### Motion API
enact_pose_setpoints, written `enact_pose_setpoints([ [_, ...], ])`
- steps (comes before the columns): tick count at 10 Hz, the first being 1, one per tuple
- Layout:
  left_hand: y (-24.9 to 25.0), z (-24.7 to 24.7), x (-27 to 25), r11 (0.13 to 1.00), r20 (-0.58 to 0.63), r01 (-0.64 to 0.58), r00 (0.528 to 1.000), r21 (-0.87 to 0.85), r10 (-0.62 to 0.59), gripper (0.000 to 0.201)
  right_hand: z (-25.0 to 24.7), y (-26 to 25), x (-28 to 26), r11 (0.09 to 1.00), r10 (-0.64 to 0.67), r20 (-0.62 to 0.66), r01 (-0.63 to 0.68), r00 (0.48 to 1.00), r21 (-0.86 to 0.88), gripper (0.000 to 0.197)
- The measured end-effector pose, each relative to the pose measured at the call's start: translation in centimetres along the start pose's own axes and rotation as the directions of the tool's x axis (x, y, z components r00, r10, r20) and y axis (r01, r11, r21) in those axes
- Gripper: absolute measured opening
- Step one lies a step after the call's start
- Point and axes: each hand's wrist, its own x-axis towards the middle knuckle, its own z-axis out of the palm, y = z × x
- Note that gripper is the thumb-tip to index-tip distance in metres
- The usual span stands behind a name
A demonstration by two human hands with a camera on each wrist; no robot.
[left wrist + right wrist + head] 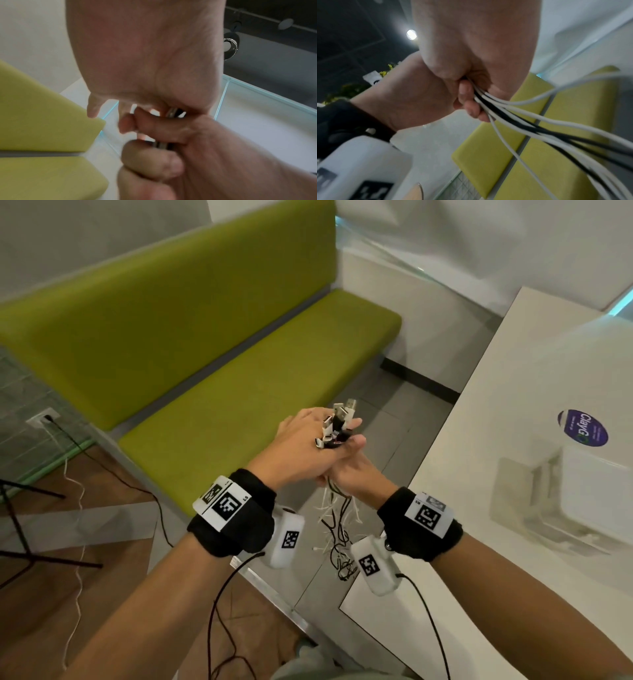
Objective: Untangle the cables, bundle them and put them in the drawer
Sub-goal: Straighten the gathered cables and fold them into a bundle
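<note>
Both hands hold one bunch of white and black cables (337,518) in the air, over the gap between bench and table. My left hand (305,440) grips the top of the bunch, where several USB plugs (340,419) stick up past its fingers. Directly under it my right hand (352,477) is closed round the same strands, and the loose ends dangle below in a tangle. In the right wrist view the cables (530,121) fan out from the closed right hand (471,47), with the left hand (411,94) pressed against it. No drawer is in view.
A green padded bench (239,354) runs along the wall ahead. A white table (496,508) at the right carries a clear plastic container (561,501) and a purple sticker (582,428). Tripod legs (20,529) and floor leads (78,508) lie at the left.
</note>
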Motion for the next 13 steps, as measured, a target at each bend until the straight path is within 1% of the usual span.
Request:
enact_pose_setpoints([
  [1, -0.5, -1.3, -0.2, 0.967, 0.033, -0.043, 0.998, -0.252, 0.053, 0.072, -0.3, -1.5, 0.8, 0.916, 0.32, -0.036, -0.299, 0.947, 0.268, 0.025],
  [2, -0.2, -2.1, -0.3, 0.899, -0.017, -0.092, 0.995, -0.428, 0.094, 0.099, -1.1, -2.0, 1.3, 0.821, 0.289, -0.032, -0.231, 0.957, 0.522, 0.028],
  [3, -0.6, -1.2, -0.5, 0.876, 0.044, -0.008, 0.998, -0.482, 0.033, 0.106, -1.8, -2.2, 1.6, 0.791, 0.324, 0.071, -0.311, 0.943, 0.527, 0.026],
  [4, -2.8, 0.1, -0.4, 0.871, 0.156, 0.052, 0.987, -0.489, 0.029, 0.079, -3.4, -2.2, 2.2, 0.701, 0.341, 0.035, -0.278, 0.94, 0.657, 0.044],
  [5, -4.3, 2.5, -0.2, 0.869, 0.242, 0.068, 0.968, -0.491, 0.06, 0.047, -3.4, -2.3, 2.1, 0.768, 0.329, 0.146, -0.354, 0.933, 0.534, 0.044],
  [6, -4.7, 5.5, 0.5, 0.842, 0.17, 0.079, 0.985, -0.534, 0.015, 0.026, -2.9, -3.1, 2.2, 0.764, 0.285, 0.189, -0.341, 0.94, 0.548, 0.045],
  [7, -5.1, 7.3, 1.4, 0.915, 0.227, 0.128, 0.973, -0.383, -0.041, 0.007, -3.1, -4.1, 2.6, 0.807, 0.233, 0.233, -0.322, 0.944, 0.495, 0.045],
  [8, -7.8, 8.9, 1.9, 0.967, 0.398, 0.231, 0.901, -0.11, -0.17, 0.026, -3.7, -5.2, 2.6, 0.886, 0.209, 0.169, -0.259, 0.963, 0.385, 0.045],
  [9, -11.6, 10.2, 1.4, 0.963, 0.472, 0.262, 0.842, 0.066, -0.261, 0.037, -4.4, -5.7, 2.5, 0.983, 0.145, 0.021, -0.142, 0.989, -0.116, 0.043],
  [10, -14.6, 10.7, 0.3, 0.915, 0.482, 0.346, 0.778, 0.207, -0.403, 0.041, -5.8, -5.9, 2.9, 0.956, 0.119, -0.11, -0.084, 0.987, 0.28, 0.046],
  [11, -16.4, 10.5, -0.5, 0.891, 0.515, 0.399, 0.729, 0.216, -0.451, 0.04, -6.5, -5.9, 2.9, 0.911, 0.096, -0.055, -0.065, 0.994, 0.406, 0.048],
  [12, -17.1, 9.7, 0.9, 0.875, 0.457, 0.483, 0.774, 0.02, -0.438, 0.026, -5.9, -5.9, 2.4, 0.981, 0.107, -0.035, -0.1, 0.994, 0.165, 0.048],
  [13, -14.6, 7.4, 3.2, 0.906, 0.209, 0.366, 0.923, -0.214, -0.323, 0.018, -5.3, -5.5, 1.9, 0.984, 0.124, -0.027, -0.119, 0.992, 0.136, 0.05],
])
